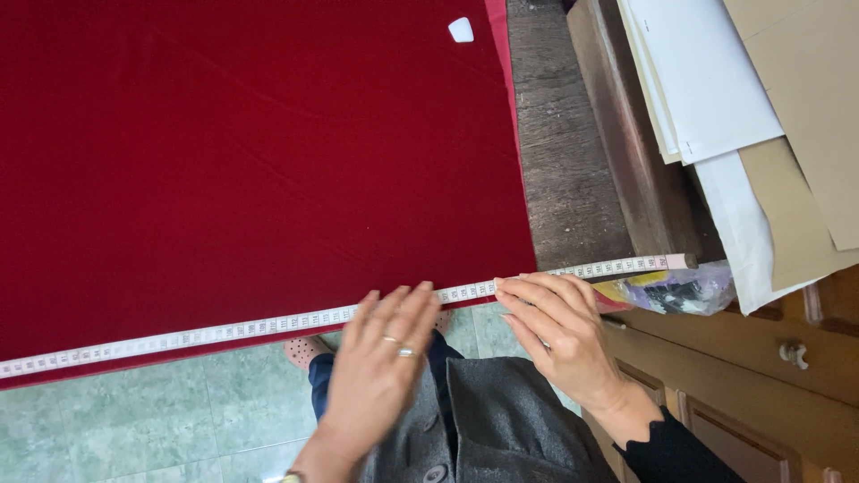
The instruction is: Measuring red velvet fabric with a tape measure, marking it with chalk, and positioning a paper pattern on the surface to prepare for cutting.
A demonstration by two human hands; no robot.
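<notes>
A white measuring tape (268, 326) with small dark markings lies along the near edge of a wide sheet of deep red velvet-like fabric (250, 161), which covers a dark wooden table (564, 161). The tape's left end runs out of view at the frame's left edge, and its pinkish right end (677, 261) reaches past the cloth. The left hand (385, 367), wearing rings, lies flat with fingers spread and holds nothing; its fingertips press down on the tape and the cloth edge, hiding a short stretch of both. The right hand (555, 331) rests just beside it, fingers loosely bent with their tips on the tape; whether it pinches the tape cannot be told. A small white chalk-like piece (461, 29) sits near the fabric's far right edge. Stacked white and tan paper sheets (716, 80) are cut off at the top right. A crumpled multicoloured plastic bag (676, 291) lies partly under the tape's end.
</notes>
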